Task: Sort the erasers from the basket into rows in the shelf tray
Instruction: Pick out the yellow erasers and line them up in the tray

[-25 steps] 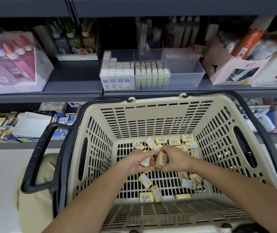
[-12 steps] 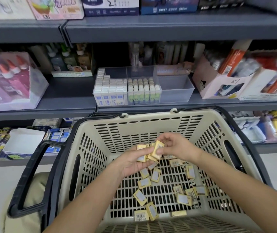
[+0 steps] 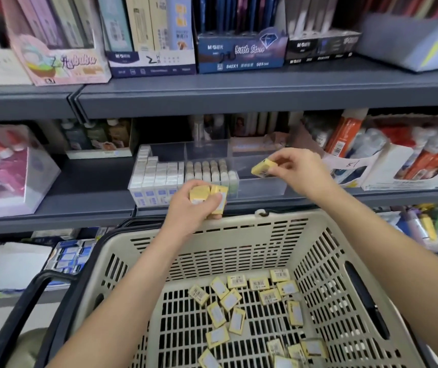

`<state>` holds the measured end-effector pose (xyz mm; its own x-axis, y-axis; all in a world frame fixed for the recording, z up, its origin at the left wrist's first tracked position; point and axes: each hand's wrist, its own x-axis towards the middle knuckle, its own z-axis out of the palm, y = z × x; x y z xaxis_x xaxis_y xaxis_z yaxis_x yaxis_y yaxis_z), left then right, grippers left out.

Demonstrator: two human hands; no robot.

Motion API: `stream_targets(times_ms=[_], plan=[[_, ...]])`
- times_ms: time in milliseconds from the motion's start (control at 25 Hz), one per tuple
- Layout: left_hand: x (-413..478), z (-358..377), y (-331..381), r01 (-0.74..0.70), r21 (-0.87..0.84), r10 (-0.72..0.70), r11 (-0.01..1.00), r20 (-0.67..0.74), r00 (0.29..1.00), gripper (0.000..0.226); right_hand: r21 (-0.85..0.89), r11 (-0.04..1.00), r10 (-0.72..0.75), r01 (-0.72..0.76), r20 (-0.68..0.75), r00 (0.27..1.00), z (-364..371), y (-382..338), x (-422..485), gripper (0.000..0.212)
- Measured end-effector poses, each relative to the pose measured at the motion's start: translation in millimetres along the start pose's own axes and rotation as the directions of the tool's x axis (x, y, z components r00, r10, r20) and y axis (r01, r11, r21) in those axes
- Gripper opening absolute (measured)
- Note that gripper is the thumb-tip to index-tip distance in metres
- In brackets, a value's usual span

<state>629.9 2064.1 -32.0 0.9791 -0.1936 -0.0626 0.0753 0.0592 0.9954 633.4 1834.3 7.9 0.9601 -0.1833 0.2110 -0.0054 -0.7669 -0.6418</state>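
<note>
The left grip [image 3: 186, 208] covers most of the stacked erasers [image 3: 207, 193] it holds, so their count cannot be told. The right grip [image 3: 294, 168] hides one end of the single eraser [image 3: 261, 167] it pinches and part of the shelf tray [image 3: 260, 188] behind it. The basket [image 3: 239, 229] is cut off by the lower edge, its nearest loose erasers [image 3: 239, 306] only partly seen and their barcode labels too small to read; the packs [image 3: 424, 160] at the right end of the shelf [image 3: 93, 192] are blurred.

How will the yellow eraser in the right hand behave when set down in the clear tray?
Probably light: the right hand only pinches the yellow eraser. Its flat, boxy faces should not roll; those in the basket lie flat. Stood on end in the tray, it might tip.
</note>
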Motion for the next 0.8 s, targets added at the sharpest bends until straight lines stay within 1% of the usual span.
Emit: stream_targets(times_ms=[40, 80, 120, 200, 280, 360, 440, 560, 680, 720, 800], plan=[[6.0, 1.1, 0.0, -0.020, 0.024, 0.021, 0.999, -0.021, 1.000, 0.019, -0.121, 0.992, -0.040, 0.040, 0.001, 0.999, 4.7, 1.4, 9.8, 0.015], [10.4, 1.9, -1.9, -0.023, 0.031, 0.024, 0.999, -0.033, 0.999, 0.020, -0.189, 0.980, -0.057, 0.062, 0.031, 0.998, 10.5, 2.4, 17.7, 0.015], [14.0, 2.9, -4.9, -0.016, 0.034, 0.017, 0.999, -0.038, 0.999, 0.020, -0.218, 0.973, -0.062, 0.077, 0.073, 0.995, 16.7, 3.3, 24.7, 0.016], [17.3, 6.7, -12.5, 0.004, 0.023, -0.003, 1.000, -0.025, 1.000, 0.020, -0.196, 0.976, -0.057, 0.092, 0.179, 0.982, 28.4, 4.4, 32.4, 0.017], [20.8, 9.3, -19.1, 0.003, 0.022, -0.002, 1.000, -0.022, 1.000, 0.022, -0.165, 0.978, -0.070, 0.125, 0.303, 0.951, 38.0, 5.4, 35.5, 0.020], [25.9, 10.5, -20.6, 0.008, 0.006, -0.008, 1.000, -0.024, 1.000, 0.021, -0.207, 0.963, -0.077, 0.172, 0.401, 0.913, 42.6, 6.7, 35.4, 0.027], [30.6, 12.7, -20.0, 0.028, -0.018, -0.029, 0.999, -0.022, 0.999, 0.019, -0.272, 0.941, -0.063, 0.202, 0.447, 0.892, 43.3, 7.1, 33.3, 0.031], [34.9, 19.9, -18.3, 0.052, -0.075, -0.053, 0.996, -0.006, 0.999, 0.017, -0.325, 0.915, -0.071, 0.239, 0.454, 0.888, 44.1, 5.2, 32.3, 0.027], [36.4, 22.5, -16.4, 0.094, -0.136, -0.092, 0.986, 0.025, 0.995, 0.015, -0.305, 0.917, -0.107, 0.258, 0.435, 0.894, 40.0, 2.1, 30.6, 0.028], [36.8, 21.1, -15.6, 0.107, -0.157, -0.103, 0.982, 0.037, 0.994, 0.014, -0.257, 0.930, -0.147, 0.263, 0.395, 0.907, 37.5, 1.0, 29.0, 0.028], [37.3, 17.9, -14.2, 0.125, -0.188, -0.113, 0.974, 0.071, 0.991, 0.014, -0.088, 0.963, -0.220, 0.256, 0.294, 0.930, 35.4, -5.0, 22.1, 0.026]])
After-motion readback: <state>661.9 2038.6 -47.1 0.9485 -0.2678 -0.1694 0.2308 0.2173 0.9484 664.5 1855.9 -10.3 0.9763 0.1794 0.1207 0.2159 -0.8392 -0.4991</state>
